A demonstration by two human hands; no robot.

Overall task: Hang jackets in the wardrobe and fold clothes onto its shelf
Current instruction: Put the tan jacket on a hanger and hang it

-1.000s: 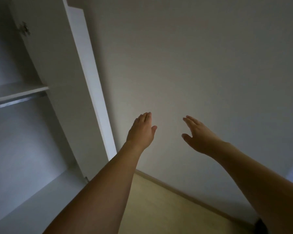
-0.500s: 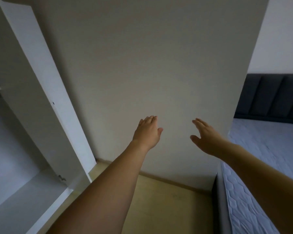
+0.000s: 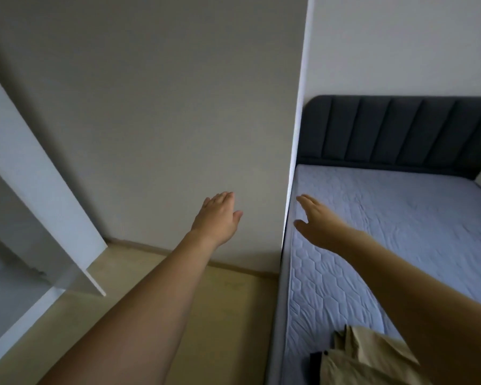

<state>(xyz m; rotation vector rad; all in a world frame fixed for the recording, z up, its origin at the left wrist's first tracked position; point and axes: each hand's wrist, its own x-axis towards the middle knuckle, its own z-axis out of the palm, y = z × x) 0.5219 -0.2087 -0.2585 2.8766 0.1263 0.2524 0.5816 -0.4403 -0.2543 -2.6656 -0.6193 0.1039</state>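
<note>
Clothes (image 3: 372,357) in beige lie on the bed (image 3: 400,218) at its near corner, under the right forearm. Both hands are stretched forward with straight fingers and hold nothing. The left hand (image 3: 217,218) is before the wall (image 3: 164,107), the right hand (image 3: 317,226) is over the mattress. The wardrobe (image 3: 25,204) stands open at the left.

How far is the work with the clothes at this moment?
Nothing looks done yet: the part of the white wardrobe in view holds no clothes. Nothing is in hand: the left hand and right hand are open and empty. Left to do: the beige garment lies crumpled on the quilted grey mattress.
</note>
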